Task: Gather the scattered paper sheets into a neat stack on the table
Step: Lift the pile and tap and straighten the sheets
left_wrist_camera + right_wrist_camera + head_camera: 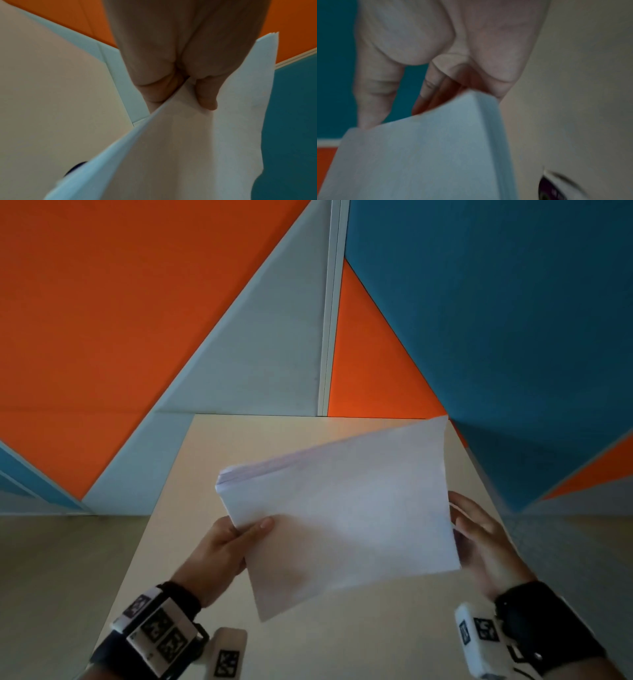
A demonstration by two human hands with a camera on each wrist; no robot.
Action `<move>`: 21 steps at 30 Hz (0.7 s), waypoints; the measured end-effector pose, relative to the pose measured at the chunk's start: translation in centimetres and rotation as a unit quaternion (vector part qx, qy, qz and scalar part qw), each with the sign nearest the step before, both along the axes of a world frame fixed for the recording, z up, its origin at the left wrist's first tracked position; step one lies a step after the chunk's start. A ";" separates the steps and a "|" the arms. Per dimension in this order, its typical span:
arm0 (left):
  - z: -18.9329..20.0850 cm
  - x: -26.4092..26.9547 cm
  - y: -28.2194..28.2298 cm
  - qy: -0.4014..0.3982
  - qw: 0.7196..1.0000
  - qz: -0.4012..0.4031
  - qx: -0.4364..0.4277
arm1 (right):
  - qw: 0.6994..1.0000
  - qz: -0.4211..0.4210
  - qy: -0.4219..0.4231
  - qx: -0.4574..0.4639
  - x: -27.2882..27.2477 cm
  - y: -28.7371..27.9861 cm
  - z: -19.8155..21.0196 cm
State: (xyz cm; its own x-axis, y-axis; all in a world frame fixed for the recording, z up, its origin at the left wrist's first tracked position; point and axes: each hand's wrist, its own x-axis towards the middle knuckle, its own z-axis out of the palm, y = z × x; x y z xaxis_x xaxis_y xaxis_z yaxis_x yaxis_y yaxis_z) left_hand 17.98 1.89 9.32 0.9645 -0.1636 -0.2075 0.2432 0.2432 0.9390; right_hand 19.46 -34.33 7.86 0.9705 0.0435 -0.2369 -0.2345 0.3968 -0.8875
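Observation:
A stack of white paper sheets [342, 518] is held tilted in the air above the beige table [246, 440], its right corner raised. My left hand [253, 529] pinches the stack's left edge, thumb on top and fingers underneath. The left wrist view shows that thumb [207, 100] pressed on the top sheet [188, 148]. My right hand [460, 525] is at the stack's right edge, its fingers fairly straight and partly behind the sheets. In the right wrist view the paper [419, 155] butts against those fingers [428, 86], whose tips it hides.
The table's far edge meets a wall of orange [102, 302], grey and blue [513, 302] panels. Beige floor lies to the left and right of the table. Both wrists wear black straps with white marker blocks [161, 631].

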 end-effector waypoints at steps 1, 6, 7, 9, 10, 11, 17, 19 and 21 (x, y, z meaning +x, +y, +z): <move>-0.2 0.1 0.2 -0.002 1.000 -0.006 0.015 | 0.999 0.020 -0.004 -0.031 0.4 -0.2 0.3; -1.6 0.3 -0.6 -0.043 0.987 0.009 0.153 | 0.971 0.061 -0.029 -0.230 1.6 2.4 0.7; -2.0 0.4 -0.9 -0.053 0.981 0.023 0.184 | 0.966 0.045 -0.035 -0.253 1.7 3.0 0.5; -2.9 0.5 -1.8 -0.065 0.970 0.066 0.224 | 0.962 0.007 -0.050 -0.270 1.7 3.9 -0.5; -3.4 0.6 -2.2 -0.069 0.967 0.083 0.231 | 0.962 -0.010 -0.055 -0.268 1.7 4.4 -0.8; -3.9 0.8 -2.6 -0.071 0.965 0.096 0.235 | 0.962 -0.023 -0.061 -0.266 1.6 4.9 -1.3; -8.3 1.3 -2.9 -0.055 0.965 0.109 0.232 | 0.964 -0.065 -0.062 -0.250 1.0 6.3 -5.9; -9.5 1.3 -2.8 -0.045 0.963 0.107 0.245 | 0.967 -0.070 -0.053 -0.240 0.8 6.6 -7.5; -10.4 1.3 -2.6 -0.025 0.965 0.103 0.239 | 0.970 -0.074 -0.049 -0.228 0.5 6.9 -8.8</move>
